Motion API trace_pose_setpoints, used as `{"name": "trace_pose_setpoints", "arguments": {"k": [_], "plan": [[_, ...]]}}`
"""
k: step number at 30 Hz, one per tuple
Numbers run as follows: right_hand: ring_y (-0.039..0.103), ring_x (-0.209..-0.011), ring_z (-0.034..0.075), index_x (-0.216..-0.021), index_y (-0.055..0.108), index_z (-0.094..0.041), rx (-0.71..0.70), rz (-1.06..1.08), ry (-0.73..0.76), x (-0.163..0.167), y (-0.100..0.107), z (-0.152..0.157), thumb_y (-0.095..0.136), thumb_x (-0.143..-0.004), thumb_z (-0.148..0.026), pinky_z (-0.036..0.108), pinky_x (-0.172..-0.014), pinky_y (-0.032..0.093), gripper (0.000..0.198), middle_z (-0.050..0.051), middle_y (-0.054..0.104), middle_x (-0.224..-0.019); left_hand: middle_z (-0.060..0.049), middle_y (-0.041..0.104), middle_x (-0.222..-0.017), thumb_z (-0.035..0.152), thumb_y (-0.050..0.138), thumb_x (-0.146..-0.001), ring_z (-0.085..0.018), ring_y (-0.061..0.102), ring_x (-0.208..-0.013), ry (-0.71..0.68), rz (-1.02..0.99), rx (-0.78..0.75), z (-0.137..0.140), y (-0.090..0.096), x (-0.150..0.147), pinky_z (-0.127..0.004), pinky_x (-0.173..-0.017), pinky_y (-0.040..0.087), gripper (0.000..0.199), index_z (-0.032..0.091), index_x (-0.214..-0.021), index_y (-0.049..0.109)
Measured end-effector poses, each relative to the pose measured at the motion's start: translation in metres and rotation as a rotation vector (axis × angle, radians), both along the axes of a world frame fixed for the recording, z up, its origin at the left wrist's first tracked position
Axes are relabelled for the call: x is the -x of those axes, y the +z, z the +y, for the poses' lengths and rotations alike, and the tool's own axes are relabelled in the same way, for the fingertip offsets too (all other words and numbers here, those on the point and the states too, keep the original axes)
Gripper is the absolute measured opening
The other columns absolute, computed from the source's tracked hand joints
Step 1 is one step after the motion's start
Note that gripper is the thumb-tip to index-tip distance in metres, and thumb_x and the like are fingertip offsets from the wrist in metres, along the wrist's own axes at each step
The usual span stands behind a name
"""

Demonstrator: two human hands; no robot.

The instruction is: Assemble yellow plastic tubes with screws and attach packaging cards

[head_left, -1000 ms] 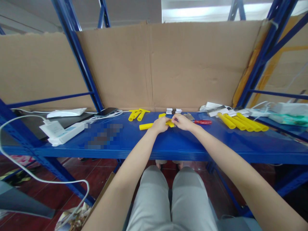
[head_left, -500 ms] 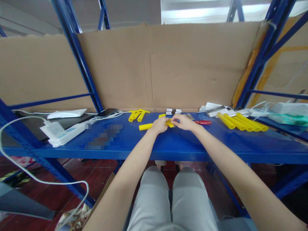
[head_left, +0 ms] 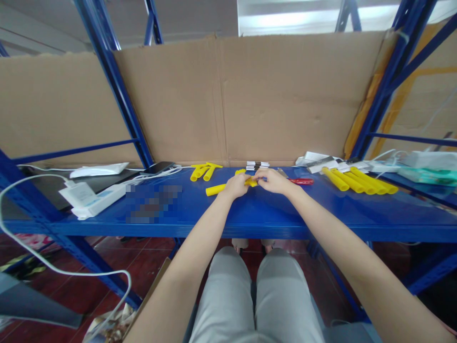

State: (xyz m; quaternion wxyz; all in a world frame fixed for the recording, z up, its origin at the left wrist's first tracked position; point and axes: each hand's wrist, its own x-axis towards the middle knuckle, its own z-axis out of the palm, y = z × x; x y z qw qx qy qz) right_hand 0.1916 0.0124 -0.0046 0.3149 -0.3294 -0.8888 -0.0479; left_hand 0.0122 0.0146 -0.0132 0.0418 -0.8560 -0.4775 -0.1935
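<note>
My left hand (head_left: 235, 186) is closed around a yellow T-shaped tube (head_left: 215, 189), whose round open end sticks out to the left. At the tube's head end, the fingers of my right hand (head_left: 270, 181) pinch the yellow part; the fine detail between the fingertips is hidden. Just right of that hand lies a red-handled tool (head_left: 302, 181), partly covered by it. Behind my hands is a small stack of white pieces with black bands (head_left: 257, 165). Several yellow T-shaped tubes (head_left: 206, 171) lie together to the left.
Several straight yellow tubes (head_left: 360, 181) rest at the right of the blue shelf (head_left: 200, 216), near white packets (head_left: 319, 163). On the left are a power strip (head_left: 103, 199) with a charger (head_left: 78, 194), cables and a phone (head_left: 160, 167). Cardboard (head_left: 257, 95) stands along the back.
The right fingers have shifted slightly on the head end of the yellow tube, which is tilted a little differently. Everything else on the shelf stays where it was.
</note>
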Motion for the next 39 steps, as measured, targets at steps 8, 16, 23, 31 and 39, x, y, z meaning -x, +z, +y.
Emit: {"name": "trace_pose_setpoints", "arguments": {"k": [8, 16, 23, 31, 39], "plan": [[0.063, -0.086, 0.017, -0.088, 0.074, -0.017, -0.008, -0.04, -0.001, 0.002, 0.0, 0.0, 0.045, -0.076, -0.003, 0.032, -0.083, 0.048, 0.035, 0.006, 0.068, -0.092, -0.007, 0.065, -0.12, 0.015, 0.052, -0.082, -0.021, 0.058, -0.116, -0.003, 0.003, -0.015, 0.004, -0.002, 0.0, -0.03, -0.099, 0.044, 0.041, 0.021, -0.121, 0.063], [0.063, -0.085, 0.017, -0.088, 0.074, -0.017, -0.023, -0.051, 0.0, 0.005, 0.001, -0.004, 0.046, -0.076, -0.003, 0.031, -0.081, 0.049, 0.034, 0.007, 0.068, -0.093, -0.007, 0.065, -0.121, 0.016, 0.053, -0.083, -0.022, 0.058, -0.115, -0.009, -0.016, 0.006, 0.002, -0.001, 0.0, -0.032, -0.098, 0.045, 0.038, 0.022, -0.119, 0.063], [0.062, -0.083, 0.016, -0.087, 0.074, -0.017, -0.029, -0.036, 0.014, 0.004, 0.001, -0.004, 0.046, -0.076, -0.003, 0.03, -0.079, 0.049, 0.033, 0.006, 0.068, -0.09, -0.007, 0.066, -0.119, 0.017, 0.053, -0.083, -0.022, 0.059, -0.114, -0.004, -0.041, 0.003, 0.0, -0.001, 0.0, -0.032, -0.097, 0.047, 0.036, 0.022, -0.117, 0.065], [0.063, -0.085, 0.017, -0.085, 0.073, -0.017, -0.008, -0.039, 0.0, 0.005, 0.002, -0.007, 0.046, -0.075, -0.003, 0.031, -0.081, 0.049, 0.032, 0.007, 0.068, -0.092, -0.007, 0.066, -0.118, 0.015, 0.053, -0.082, -0.023, 0.06, -0.114, -0.018, -0.047, 0.01, 0.0, 0.0, 0.0, -0.033, -0.096, 0.047, 0.036, 0.022, -0.115, 0.065], [0.062, -0.098, 0.02, -0.105, 0.067, -0.016, -0.023, 0.034, -0.118, 0.009, 0.002, -0.01, 0.046, -0.088, -0.014, 0.035, -0.088, 0.046, 0.026, 0.011, 0.068, -0.106, -0.008, 0.065, -0.121, 0.015, 0.054, -0.081, -0.023, 0.058, -0.116, 0.034, -0.035, 0.012, -0.001, 0.001, -0.001, -0.031, -0.098, 0.045, 0.043, 0.021, -0.123, 0.062]]}}
